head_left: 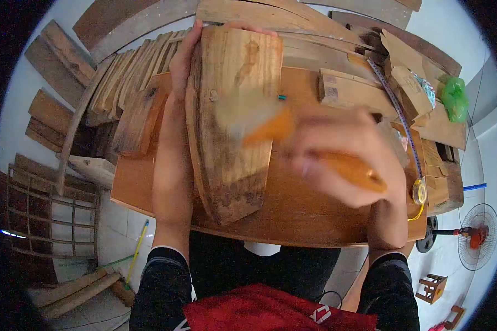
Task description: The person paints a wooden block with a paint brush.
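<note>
A thick wooden board (240, 149) with a worn, darkened lower end stands tilted over the brown table (314, 212). My left hand (185, 60) grips its top left edge, fingers wrapped behind the top and partly hidden. In my right hand (342, 149) is a paintbrush (270, 128) with an orange wooden handle, the fingers closed round it. The brush's pale bristles are smeared by motion and overlap the middle of the board's face. A small teal object (282, 97) shows just beyond the board's right edge.
Stacked wooden slats (135, 71) fill the left back. On the right lie a cardboard box (350, 88), a stretched tape measure (419, 191) near the table's edge and a green plastic bag (455, 99). A fan (476, 236) stands beyond, with a small wooden stool (431, 288) below it.
</note>
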Available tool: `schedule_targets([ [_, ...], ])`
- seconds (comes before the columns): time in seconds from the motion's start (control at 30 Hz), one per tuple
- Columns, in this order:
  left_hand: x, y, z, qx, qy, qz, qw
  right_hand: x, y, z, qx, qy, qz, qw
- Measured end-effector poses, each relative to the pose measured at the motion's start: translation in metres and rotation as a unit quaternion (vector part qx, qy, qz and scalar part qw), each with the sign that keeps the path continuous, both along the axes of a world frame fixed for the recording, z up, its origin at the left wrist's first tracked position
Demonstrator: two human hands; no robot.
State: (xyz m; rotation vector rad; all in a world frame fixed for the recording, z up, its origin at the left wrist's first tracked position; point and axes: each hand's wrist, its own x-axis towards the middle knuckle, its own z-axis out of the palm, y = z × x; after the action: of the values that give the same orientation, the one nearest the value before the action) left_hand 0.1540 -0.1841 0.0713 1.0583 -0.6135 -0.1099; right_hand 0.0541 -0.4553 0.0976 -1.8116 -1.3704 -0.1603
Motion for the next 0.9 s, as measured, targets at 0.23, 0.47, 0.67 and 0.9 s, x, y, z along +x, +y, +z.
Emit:
schedule_targets([
  [0.23,-0.015,-0.001,0.009,-0.03,0.059,0.13,0.989,0.01,-0.002,0.008,0.08,-0.106,-0.135,0.982],
  [0.47,-0.006,0.012,0.008,-0.048,0.005,0.019,0.999,-0.01,0.005,0.011,0.071,-0.027,-0.045,0.996],
  [0.67,-0.002,0.002,0.007,0.064,0.017,0.108,0.992,-0.018,0.005,0.006,-0.068,0.002,0.033,0.997],
  [0.9,0.025,0.032,-0.009,0.251,0.047,0.318,0.913,-0.022,0.013,0.0,-0.081,-0.025,0.025,0.996],
])
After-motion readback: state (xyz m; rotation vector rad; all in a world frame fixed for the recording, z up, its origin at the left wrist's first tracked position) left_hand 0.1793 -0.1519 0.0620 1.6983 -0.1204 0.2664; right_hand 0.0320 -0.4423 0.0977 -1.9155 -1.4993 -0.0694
